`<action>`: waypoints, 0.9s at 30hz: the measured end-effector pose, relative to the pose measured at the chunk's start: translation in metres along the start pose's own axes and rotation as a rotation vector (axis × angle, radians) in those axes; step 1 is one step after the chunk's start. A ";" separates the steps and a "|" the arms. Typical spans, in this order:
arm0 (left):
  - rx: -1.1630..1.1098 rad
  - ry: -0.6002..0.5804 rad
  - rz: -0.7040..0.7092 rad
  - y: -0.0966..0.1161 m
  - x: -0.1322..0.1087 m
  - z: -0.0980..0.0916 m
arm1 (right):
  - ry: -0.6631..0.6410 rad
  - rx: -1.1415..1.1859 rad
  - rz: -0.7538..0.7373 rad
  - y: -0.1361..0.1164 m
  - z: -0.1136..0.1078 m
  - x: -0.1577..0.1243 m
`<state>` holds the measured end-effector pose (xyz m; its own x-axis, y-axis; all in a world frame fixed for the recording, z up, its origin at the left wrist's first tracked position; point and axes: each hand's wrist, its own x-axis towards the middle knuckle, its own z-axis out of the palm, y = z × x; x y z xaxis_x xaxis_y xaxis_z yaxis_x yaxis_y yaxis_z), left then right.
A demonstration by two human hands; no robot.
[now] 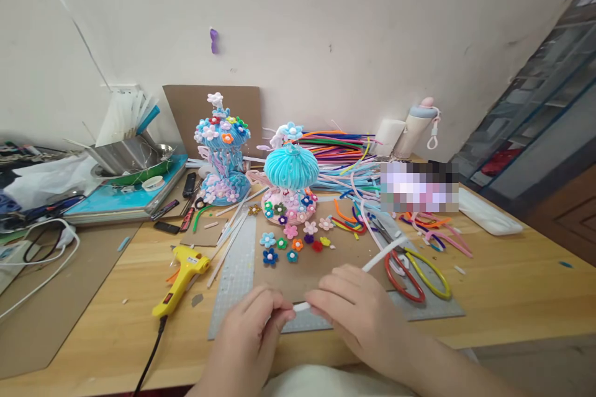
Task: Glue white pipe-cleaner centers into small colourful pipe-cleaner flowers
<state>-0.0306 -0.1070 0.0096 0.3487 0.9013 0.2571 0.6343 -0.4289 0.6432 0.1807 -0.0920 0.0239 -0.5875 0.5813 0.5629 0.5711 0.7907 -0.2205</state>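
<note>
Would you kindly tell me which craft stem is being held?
The white stem, held by the left hand and right hand; the coloured stems lie untouched on the table.

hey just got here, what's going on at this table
Someone's left hand and right hand hold a white pipe cleaner, a short stretch showing between them and its longer end sticking out past the right hand. Beyond them, small loose flowers lie in front of a blue-domed ornament; a second ornament stands to its left. The glue gun and scissors lie on either side, untouched.
</note>
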 end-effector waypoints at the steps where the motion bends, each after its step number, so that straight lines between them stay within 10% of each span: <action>1: 0.038 0.019 0.013 0.000 -0.002 0.000 | -0.043 0.022 0.021 -0.001 0.003 0.000; 16: -0.126 0.112 -0.181 -0.004 -0.009 0.005 | -0.073 0.296 0.256 0.005 0.012 -0.006; 20: -0.310 0.255 -0.285 0.001 0.001 0.003 | 0.309 0.894 0.453 0.011 -0.010 0.004; 27: -0.711 -0.112 -0.348 0.025 0.030 0.029 | 0.718 1.638 0.525 0.016 -0.038 0.031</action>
<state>0.0158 -0.0921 0.0120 0.3025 0.9486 -0.0930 0.1406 0.0521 0.9887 0.1933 -0.0687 0.0676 0.0161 0.9595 0.2813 -0.7163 0.2074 -0.6663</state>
